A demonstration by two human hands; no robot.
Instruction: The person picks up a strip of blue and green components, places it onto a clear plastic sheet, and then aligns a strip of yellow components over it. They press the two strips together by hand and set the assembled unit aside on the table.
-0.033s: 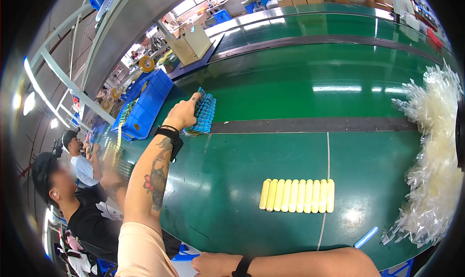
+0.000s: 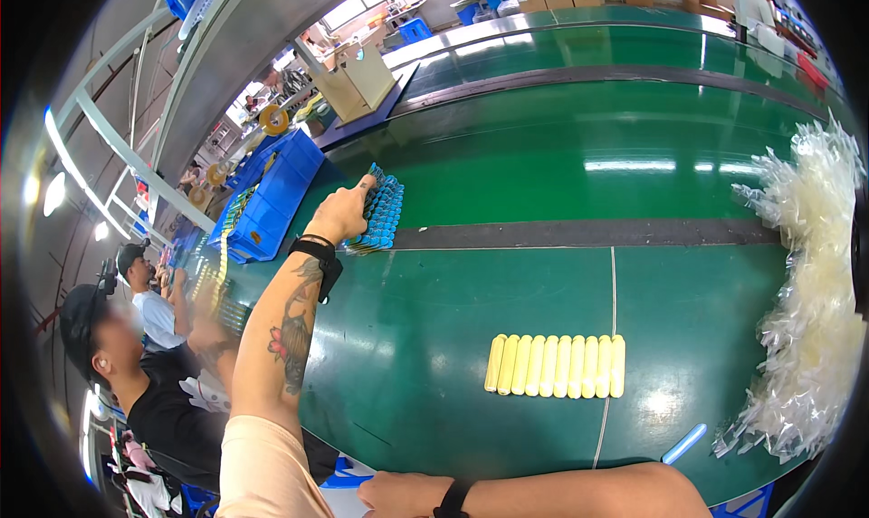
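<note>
A wide green work table fills the view from the head camera, crossed by a dark strip running from nine to three o'clock. At three o'clock a large heap of clear plastic sleeves spills along the table's right edge. At ten o'clock a blue bin stands against the table's left side, and above it, near eleven o'clock, an open cardboard box sits on a dark tray. Two other people work at the table's left edge, around eight o'clock.

Just below centre, toward five o'clock, a neat row of pale yellow sticks lies side by side on the bare green surface, well apart from both hands. A single blue stick lies at five o'clock near the plastic heap.

The person's left hand, arm stretched out toward ten o'clock, rests its fingers on a flat pack of blue sticks lying at the end of the dark strip; how firmly it grips cannot be told. The right hand, at six o'clock on the table's near edge, lies against the rim, its fingers partly hidden, so its grip cannot be told.
</note>
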